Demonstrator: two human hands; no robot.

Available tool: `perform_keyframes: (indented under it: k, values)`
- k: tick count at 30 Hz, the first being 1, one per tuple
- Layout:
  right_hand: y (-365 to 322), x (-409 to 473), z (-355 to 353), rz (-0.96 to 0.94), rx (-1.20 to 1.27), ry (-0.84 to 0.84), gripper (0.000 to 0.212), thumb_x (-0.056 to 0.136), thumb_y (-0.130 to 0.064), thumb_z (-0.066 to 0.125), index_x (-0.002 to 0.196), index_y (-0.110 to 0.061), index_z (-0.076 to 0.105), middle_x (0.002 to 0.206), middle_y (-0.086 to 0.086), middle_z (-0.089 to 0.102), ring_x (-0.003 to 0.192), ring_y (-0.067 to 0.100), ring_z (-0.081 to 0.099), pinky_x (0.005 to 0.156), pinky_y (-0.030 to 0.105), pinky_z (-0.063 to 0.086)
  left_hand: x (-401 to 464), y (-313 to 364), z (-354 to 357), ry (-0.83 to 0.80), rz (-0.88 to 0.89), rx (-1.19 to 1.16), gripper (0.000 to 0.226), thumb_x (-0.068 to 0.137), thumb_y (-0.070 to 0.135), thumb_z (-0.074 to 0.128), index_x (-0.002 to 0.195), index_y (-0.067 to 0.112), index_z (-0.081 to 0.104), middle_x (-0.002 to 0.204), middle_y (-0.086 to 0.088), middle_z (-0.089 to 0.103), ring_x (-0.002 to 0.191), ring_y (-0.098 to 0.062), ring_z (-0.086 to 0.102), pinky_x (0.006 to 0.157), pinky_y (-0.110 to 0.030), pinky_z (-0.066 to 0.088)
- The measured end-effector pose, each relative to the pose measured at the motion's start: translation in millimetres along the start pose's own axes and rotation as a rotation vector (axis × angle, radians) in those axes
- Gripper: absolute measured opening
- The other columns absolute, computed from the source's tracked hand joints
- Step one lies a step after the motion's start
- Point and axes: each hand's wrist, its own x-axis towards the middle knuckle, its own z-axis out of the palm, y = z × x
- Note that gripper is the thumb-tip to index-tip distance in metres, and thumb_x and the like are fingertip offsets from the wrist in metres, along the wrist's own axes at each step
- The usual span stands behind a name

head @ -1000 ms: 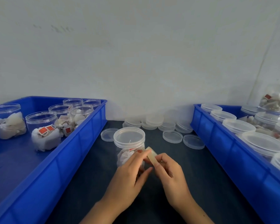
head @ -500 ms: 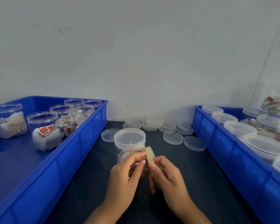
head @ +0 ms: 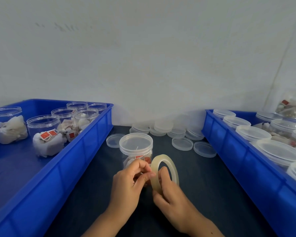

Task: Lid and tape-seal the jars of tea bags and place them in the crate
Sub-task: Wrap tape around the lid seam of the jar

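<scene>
One lidded jar (head: 135,149) of tea bags stands upright on the dark table (head: 203,185), between the two blue crates and just beyond the hands. Its clear lid (head: 135,142) is on. Right in front of it, a roll of clear tape (head: 164,170) is held on edge, its open ring turned toward the camera and partly hiding the jar's lower right side. The right hand (head: 171,197) grips the roll from below, with one fingertip curled through the ring and the thumb against the outer band. The left hand (head: 128,182) has its thumb and forefinger closed together at the roll's left edge, pinching at the tape there; whether a loose end is already lifted is too fine to tell, and its other fingers are curled in

Behind the jar, loose clear lids (head: 182,143) lie flat on the table, and more are stacked in short piles (head: 161,128) against the white wall (head: 143,57). The left crate (head: 72,161) holds several open jars (head: 44,134) with tea bags inside, none lidded. The right crate (head: 246,168) is packed with jars that have their lids on (head: 253,133), and another filled jar (head: 291,106) sits higher at its far corner
</scene>
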Motion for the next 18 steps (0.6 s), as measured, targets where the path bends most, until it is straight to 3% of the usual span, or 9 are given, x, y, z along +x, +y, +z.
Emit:
perform_keyframes:
  k: [5,8,13,18]
  values:
    - [-0.6,0.8,-0.4,-0.002,0.016,-0.007,0.016,0.089,-0.017,0.044,0.09,-0.027,0.031,0.068,-0.015,0.043,0.058,0.005,0.036,0.052,0.029,0.031,-1.5,-1.0,1.2,-0.022,0.011,0.084,0.007,0.082,0.034,0.063,0.083,0.029,0.058,0.085,0.01,0.067,0.075,-0.005,0.066,0.067,-0.03,0.057]
    - [-0.9,1.3,-1.4,0.002,0.015,-0.003,0.016,0.086,-0.02,0.043,0.087,-0.029,0.03,0.069,-0.017,0.042,0.059,0.002,0.035,0.053,0.027,0.032,-0.9,-0.9,0.2,-0.032,-0.007,0.031,0.014,0.084,0.023,0.068,0.091,0.03,0.058,0.095,0.01,0.069,0.079,-0.003,0.067,0.07,-0.029,0.057]
    - [-0.3,0.8,-0.9,-0.019,0.011,-0.005,0.014,0.086,-0.022,0.043,0.087,-0.028,0.03,0.07,-0.017,0.041,0.059,0.003,0.034,0.053,0.029,0.031,-0.8,0.0,-0.1,-0.056,0.028,0.095,0.01,0.088,0.021,0.064,0.085,0.028,0.058,0.089,0.009,0.066,0.075,-0.006,0.065,0.066,-0.023,0.056]
    - [1.8,1.9,-2.6,-0.026,-0.036,0.0,0.016,0.094,-0.04,0.043,0.087,-0.031,0.032,0.069,-0.017,0.047,0.057,0.003,0.038,0.053,0.028,0.035,0.4,2.8,-1.8,-0.118,0.191,0.377,0.008,0.094,0.032,0.05,0.089,0.026,0.048,0.08,0.017,0.05,0.06,-0.002,0.051,0.052,-0.011,0.04]
